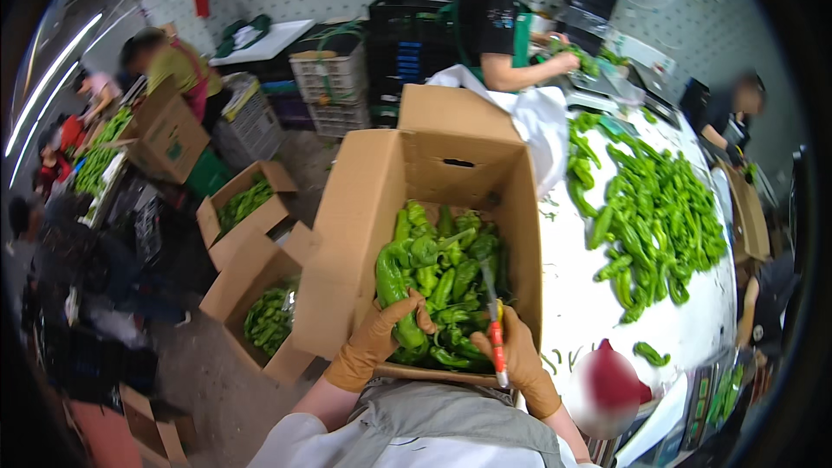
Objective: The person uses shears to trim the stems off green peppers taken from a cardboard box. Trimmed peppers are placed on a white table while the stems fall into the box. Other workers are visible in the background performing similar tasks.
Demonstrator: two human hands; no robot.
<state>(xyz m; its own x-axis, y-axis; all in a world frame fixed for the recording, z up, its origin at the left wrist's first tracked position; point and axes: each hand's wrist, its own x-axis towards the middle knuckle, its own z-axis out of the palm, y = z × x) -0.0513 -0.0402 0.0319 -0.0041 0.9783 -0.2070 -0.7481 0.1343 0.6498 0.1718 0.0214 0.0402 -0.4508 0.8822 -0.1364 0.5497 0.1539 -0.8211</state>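
Note:
An open cardboard box (468, 114) of green peppers (448, 283) stands right in front of me. Held over its near left side is one large, curved green pepper (391, 276), which my gloved left hand (380, 335) grips by its lower end. My right hand (525, 354), in the same kind of orange-brown glove, has its fingers around the red handle of a slim knife (496, 338). The knife's blade points up and away from me, over the peppers on the box's right side.
To the right, a white table (572, 279) bears a large heap of green peppers (656, 221). Two more boxes, a nearer one (227, 309) and a farther one (250, 227), stand at left with greens inside. A co-worker (491, 19) stands beyond my box; others work around the room.

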